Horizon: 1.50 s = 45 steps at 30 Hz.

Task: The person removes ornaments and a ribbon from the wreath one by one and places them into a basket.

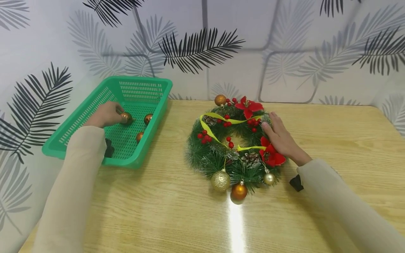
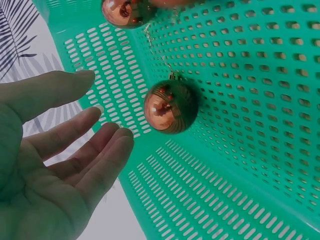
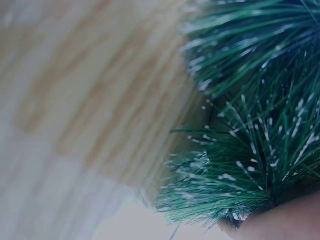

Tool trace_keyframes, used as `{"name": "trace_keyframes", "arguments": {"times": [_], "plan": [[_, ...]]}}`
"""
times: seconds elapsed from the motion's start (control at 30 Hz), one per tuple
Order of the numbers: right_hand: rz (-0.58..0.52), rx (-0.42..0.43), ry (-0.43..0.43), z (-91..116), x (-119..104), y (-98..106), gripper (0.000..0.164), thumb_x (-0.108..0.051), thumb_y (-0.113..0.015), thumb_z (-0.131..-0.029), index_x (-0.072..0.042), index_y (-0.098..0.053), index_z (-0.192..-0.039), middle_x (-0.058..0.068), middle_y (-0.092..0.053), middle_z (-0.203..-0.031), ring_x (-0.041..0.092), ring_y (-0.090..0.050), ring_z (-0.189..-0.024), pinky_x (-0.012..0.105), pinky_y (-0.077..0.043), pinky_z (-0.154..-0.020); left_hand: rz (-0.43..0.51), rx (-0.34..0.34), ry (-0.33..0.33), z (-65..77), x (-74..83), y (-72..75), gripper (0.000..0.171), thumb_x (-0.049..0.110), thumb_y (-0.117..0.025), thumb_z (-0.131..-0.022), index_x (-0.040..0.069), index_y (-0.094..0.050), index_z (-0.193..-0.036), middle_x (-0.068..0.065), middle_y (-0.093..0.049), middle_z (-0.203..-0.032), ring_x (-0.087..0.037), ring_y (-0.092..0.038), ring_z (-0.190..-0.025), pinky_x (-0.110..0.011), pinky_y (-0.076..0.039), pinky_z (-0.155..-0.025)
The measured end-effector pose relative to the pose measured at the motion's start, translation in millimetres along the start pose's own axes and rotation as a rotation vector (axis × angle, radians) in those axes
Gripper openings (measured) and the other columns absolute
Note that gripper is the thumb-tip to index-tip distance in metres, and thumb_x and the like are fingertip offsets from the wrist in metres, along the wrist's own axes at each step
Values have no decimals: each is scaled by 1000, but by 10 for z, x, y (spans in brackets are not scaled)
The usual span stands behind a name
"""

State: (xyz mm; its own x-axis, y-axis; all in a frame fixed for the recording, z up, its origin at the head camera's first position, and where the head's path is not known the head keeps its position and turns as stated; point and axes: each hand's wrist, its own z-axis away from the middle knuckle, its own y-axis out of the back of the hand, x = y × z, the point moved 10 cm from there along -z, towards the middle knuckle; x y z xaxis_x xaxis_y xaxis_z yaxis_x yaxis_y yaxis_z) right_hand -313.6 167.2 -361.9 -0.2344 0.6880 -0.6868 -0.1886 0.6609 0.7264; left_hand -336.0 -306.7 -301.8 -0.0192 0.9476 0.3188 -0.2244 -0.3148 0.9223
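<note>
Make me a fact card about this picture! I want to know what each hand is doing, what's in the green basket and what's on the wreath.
Left hand: inside the basket, next to a copper ball, not gripping it
Right hand: touching the wreath's edge
Basket: green, full of little holes, with three copper balls inside
Wreath: green needles, yellow ribbon, red flowers, red berries, pinecones
Nearest wreath balls: glittery gold, orange, small pale gold
Table: light wood

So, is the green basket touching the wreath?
Apart: the head view plainly shows a strip of wooden table between the green basket and the wreath.
</note>
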Motion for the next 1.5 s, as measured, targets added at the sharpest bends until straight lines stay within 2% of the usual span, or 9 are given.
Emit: {"name": "trace_keyframes", "arguments": {"times": [0.3, 0.5, 0.8, 1.07, 1.3, 1.5], "plan": [[-3, 2, -3, -6, 10, -17, 70, -45, -21, -103, 0, 0, -152, 21, 8, -159, 42, 8, -145, 62, -1, -114, 6, 5, -29, -21, 102, 42, 52, 17, -56, -89, -14, -44, -130, -38, -47, -127, -51, -48, -114, -58, -45, -90], [0, 4, -2, -6, -2, -4, 70, -45, -21, -103, 0, 1, -152, 21, 8, -159, 43, 8, -145, 62, -1, -114, 32, 24, -58, -18, 260, 119, 52, 15, -56, -89, -12, -43, -131, -38, -46, -128, -50, -47, -115, -59, -44, -91], [-3, 7, -5, 0, 3, 0, 71, -46, -20, -103, 1, 1, -152, 21, 8, -159, 43, 9, -144, 62, 0, -114, 44, 58, -110, 26, 665, 266, 51, 15, -52, -90, -7, -42, -134, -34, -44, -133, -48, -44, -119, -59, -41, -94], [3, 14, -10, -9, -2, -18, 73, -48, -20, -102, 1, 1, -152, 20, 8, -159, 43, 9, -145, 62, 0, -114, 34, 97, -200, 96, 1101, 327, 48, 12, -52, -89, -7, -44, -131, -32, -47, -131, -44, -51, -114, -56, -42, -96], [10, 24, -7, -9, -29, -28, 73, -48, -20, -102, 1, 2, -151, 21, 8, -159, 42, 9, -145, 62, -1, -114, 38, 105, -246, 137, 1368, 307, 46, 12, -53, -90, -6, -45, -132, -29, -48, -131, -41, -49, -117, -53, -41, -100], [18, 36, -11, -5, -32, -38, 73, -48, -20, -102, 3, 0, -151, 22, 7, -158, 43, 6, -145, 64, -3, -113, 63, 92, -284, 175, 1575, 216, 46, 11, -53, -91, -6, -44, -133, -28, -47, -133, -40, -49, -118, -52, -42, -98]]}}
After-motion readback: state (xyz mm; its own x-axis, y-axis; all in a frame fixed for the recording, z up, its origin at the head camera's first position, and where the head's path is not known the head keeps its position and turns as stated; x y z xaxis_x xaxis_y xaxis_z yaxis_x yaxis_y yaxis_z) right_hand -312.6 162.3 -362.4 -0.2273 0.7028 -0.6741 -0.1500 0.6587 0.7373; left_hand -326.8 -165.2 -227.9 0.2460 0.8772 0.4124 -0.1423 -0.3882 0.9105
